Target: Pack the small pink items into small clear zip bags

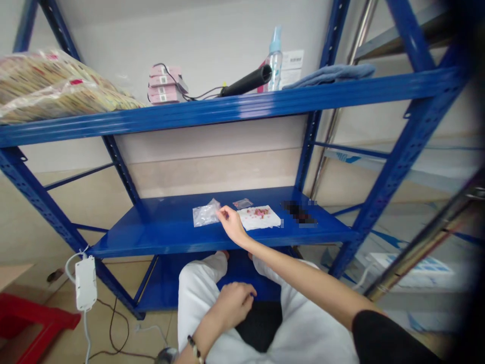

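Low on the blue rack, the right hand [232, 225] reaches over the front edge of the lower blue shelf [151, 227], between clear plastic bags [204, 215] on its left and a white sheet [248, 221] on its right. Fingertips drawn together in a pinch at the right edge of the bags; cannot tell whether anything is caught between them. Small pink pieces [261, 213] lie loosely grouped on the white sheet, a few scattered apart from the main cluster. Just behind the sheet, a small flat packet [242, 203]; to the right, a dark object [299, 212], pixelated, identity unclear. Left hand [235, 303] low over the lap, fingers curled inward, a beaded bracelet [195, 349] at the wrist; a small dark blue spot shows near the fingertips, too small to name, and the grip cannot be told. White trousers [200, 298] below both arms. Upper blue shelf [189, 112], left to right: bulky plastic-wrapped bundles [60, 86], stacked pink boxes [164, 86], a black tubular item [246, 82] tilted up to the right, an upright spray bottle [275, 63], a folded blue cloth [333, 74]. White power strip [86, 283] hangs by the left post; red stool [34, 323] on the floor beyond.
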